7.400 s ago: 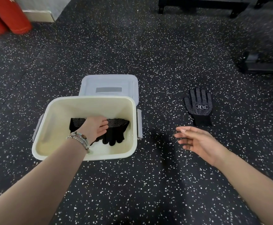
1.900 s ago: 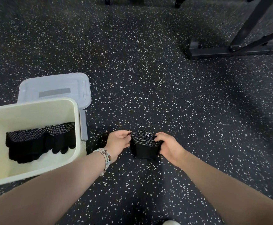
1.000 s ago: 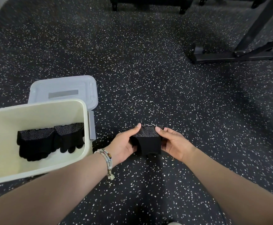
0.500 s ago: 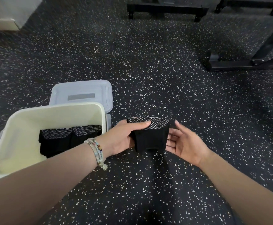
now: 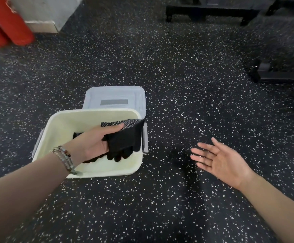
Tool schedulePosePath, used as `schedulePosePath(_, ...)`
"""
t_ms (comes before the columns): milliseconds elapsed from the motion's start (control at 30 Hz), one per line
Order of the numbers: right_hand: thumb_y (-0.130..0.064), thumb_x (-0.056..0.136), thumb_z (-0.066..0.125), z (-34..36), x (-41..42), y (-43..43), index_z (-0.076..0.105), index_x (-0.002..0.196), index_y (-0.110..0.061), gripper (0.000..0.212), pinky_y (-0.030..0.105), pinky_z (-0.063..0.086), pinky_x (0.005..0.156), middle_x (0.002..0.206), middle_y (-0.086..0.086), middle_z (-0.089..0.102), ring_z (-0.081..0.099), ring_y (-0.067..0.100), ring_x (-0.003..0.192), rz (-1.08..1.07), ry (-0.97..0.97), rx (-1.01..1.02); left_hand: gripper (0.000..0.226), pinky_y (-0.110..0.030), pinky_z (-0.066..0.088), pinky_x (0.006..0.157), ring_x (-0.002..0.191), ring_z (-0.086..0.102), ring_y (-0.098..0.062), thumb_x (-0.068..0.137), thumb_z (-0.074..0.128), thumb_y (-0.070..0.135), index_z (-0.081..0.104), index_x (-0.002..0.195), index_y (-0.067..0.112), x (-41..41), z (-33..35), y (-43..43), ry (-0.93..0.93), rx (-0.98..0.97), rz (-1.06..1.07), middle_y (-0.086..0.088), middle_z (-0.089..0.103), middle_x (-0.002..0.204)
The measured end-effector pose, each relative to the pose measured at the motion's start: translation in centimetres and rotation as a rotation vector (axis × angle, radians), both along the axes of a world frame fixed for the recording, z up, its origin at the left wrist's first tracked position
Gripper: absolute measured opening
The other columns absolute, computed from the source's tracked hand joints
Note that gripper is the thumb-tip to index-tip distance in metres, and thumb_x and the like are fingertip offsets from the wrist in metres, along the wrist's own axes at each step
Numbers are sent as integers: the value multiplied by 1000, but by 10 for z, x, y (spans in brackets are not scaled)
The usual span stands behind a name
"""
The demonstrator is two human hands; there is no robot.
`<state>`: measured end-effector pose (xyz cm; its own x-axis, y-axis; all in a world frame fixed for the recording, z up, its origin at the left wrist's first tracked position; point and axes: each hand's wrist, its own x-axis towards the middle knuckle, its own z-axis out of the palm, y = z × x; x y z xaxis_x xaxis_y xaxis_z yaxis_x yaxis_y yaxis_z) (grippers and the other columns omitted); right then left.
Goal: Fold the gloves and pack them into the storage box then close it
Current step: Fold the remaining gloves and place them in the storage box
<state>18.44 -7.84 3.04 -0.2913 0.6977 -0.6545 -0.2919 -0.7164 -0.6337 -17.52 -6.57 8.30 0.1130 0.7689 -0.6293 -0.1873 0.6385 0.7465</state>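
My left hand [image 5: 93, 141] grips a folded black glove [image 5: 125, 135] with a white-dotted palm side, holding it over the right half of the cream storage box [image 5: 58, 123]. Beneath it, fingers of another black glove [image 5: 118, 156] lie on the box floor, mostly hidden by my hand and the held glove. The pale grey lid [image 5: 115, 98] lies flat on the floor just behind the box. My right hand [image 5: 221, 161] hovers open, palm up, over the floor to the right of the box, holding nothing.
Speckled black rubber floor [image 5: 177, 85] all around. Red cylinders [image 5: 8, 23] and a white wall base [image 5: 43, 27] stand at the far left. Black metal equipment frames sit at the back [image 5: 207, 11] and at the right [image 5: 282, 72].
My left hand carried the folded glove leftward from the floor area to above the box. My right hand let go of it and now hangs open.
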Motion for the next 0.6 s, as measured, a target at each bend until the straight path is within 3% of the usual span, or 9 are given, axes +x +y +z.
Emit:
schedulePosePath(67, -46, 89, 46, 1, -3, 2, 55, 128, -8, 55, 47, 39, 104, 122, 15, 66, 64, 30, 110, -3, 0, -7, 13, -35, 58, 69, 80, 73, -22, 88, 63, 15, 74, 95, 12, -10, -8, -1, 33, 1, 7, -9, 74, 98)
schedulePosePath(133, -46, 90, 46, 0, -6, 3, 55, 128, -8, 54, 47, 39, 105, 122, 15, 66, 64, 31, 111, 0, 0, -13, 19, -33, 58, 69, 83, 73, -21, 89, 61, 11, 69, 107, 9, -17, -20, 1, 30, -21, 43, -9, 73, 104)
schedulePosePath(233, -46, 90, 45, -2, -12, 4, 54, 128, -8, 54, 47, 39, 105, 122, 15, 66, 64, 31, 111, 12, -8, -16, 31, -43, 51, 96, 111, 65, -28, 91, 59, 6, 62, 121, 5, -23, -39, 10, 25, -49, 82, -11, 68, 120)
schedulePosePath(467, -47, 85, 50, -7, -21, 4, 56, 127, -9, 57, 47, 41, 102, 122, 15, 66, 65, 31, 110, 44, -37, -27, 26, -39, 57, 79, 103, 68, -26, 94, 53, 2, 61, 119, 3, -18, -67, 28, -12, -159, 139, -13, 68, 118)
schedulePosePath(600, -46, 85, 51, -9, -23, 4, 56, 126, -8, 56, 46, 43, 99, 120, 15, 67, 65, 31, 109, 58, -58, -26, 22, -41, 49, 97, 110, 61, -25, 89, 62, 3, 60, 110, 6, -15, -83, 31, 61, -229, 187, -11, 63, 121)
